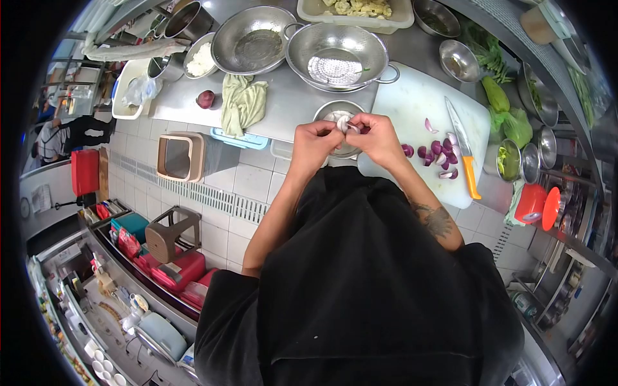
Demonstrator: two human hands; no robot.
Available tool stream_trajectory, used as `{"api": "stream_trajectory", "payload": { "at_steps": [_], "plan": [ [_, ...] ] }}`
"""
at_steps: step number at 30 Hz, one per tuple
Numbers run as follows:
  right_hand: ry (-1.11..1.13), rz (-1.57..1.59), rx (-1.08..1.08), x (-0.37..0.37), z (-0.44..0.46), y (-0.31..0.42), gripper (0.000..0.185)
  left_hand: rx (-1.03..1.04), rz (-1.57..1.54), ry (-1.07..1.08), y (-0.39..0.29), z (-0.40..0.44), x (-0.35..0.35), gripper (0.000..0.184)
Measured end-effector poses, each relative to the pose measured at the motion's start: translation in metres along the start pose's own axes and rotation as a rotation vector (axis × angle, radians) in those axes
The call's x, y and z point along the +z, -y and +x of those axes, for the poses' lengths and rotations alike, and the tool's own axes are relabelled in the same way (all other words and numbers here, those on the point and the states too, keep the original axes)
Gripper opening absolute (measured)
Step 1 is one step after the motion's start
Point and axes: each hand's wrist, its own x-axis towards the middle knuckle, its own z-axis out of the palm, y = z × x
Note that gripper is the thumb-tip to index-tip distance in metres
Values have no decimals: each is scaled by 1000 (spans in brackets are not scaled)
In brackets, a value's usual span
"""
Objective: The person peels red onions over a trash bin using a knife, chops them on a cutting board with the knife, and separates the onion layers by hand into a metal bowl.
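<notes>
My left hand [317, 143] and my right hand [376, 136] meet over a small metal bowl [320, 114]. Their fingertips pinch a small whitish bulb [343, 122] that looks like garlic, though the fingers partly hide it. Whitish bits show inside the bowl. Right of my hands is a white cutting board [402, 96], where purple onion pieces [441, 148] lie in a loose group. A knife [461, 138] with a yellow handle rests beside them, blade pointing away from me.
Two metal colanders [248, 42] [335, 48] stand at the back. Left lie a green cloth [243, 103] and a whole red onion [205, 99]. A tub of pale florets [357, 24] sits behind. Green vegetables [496, 96] and bowls line the right. A lidded bin [180, 157] stands on the floor.
</notes>
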Motion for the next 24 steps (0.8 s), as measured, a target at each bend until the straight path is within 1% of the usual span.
{"api": "stream_trajectory", "payload": {
  "at_steps": [3, 5, 7, 9, 10, 11, 12, 13, 14, 15, 17, 18, 20, 22, 23, 24],
  "plan": [
    [25, 32, 21, -1, 1, -1, 20, -4, -11, 31, 6, 4, -6, 14],
    [21, -1, -6, -3, 5, -12, 20, 7, -101, 130, 18, 9, -16, 15],
    [18, -33, -33, -4, 6, -21, 20, -6, -144, 135, 16, 6, -11, 14],
    [46, 5, -49, -4, 7, -22, 19, -18, -187, 134, 13, 5, -7, 14],
    [49, 5, -48, -2, 6, -20, 19, -18, -120, 79, 12, 6, -5, 14],
    [-18, 59, 30, -1, 5, -16, 16, -16, -52, 27, 11, 8, -4, 13],
    [-86, 112, 108, 0, 5, -12, 14, -15, -53, 27, 15, 13, -5, 13],
    [-88, 112, 110, -1, 5, -12, 14, -5, -107, -71, 24, 19, -7, 13],
    [-132, -70, 136, -3, 5, -13, 16, 2, -159, -168, 32, 20, -7, 14],
    [-177, -253, 156, -6, 9, -13, 18, 3, -157, -162, 33, 20, -7, 14],
    [-204, -264, 135, -10, 13, -23, 20, 35, -190, -229, 37, 15, -4, 16],
    [-226, -235, 98, -13, 14, -22, 20, 34, -190, -225, 41, 13, -5, 16],
    [-250, -204, 56, -20, 12, -18, 20, 122, -145, -286, 45, 13, -11, 16],
    [-108, 76, 184, -29, 1, 3, 23, 138, -80, -295, 48, 13, -21, 16],
    [-109, 73, 180, -35, -1, 5, 23, 148, -19, -307, 49, 13, -25, 16],
    [-63, 141, 228, -40, -5, 5, 24, 168, 28, -256, 45, 11, -27, 17]
  ]
}}
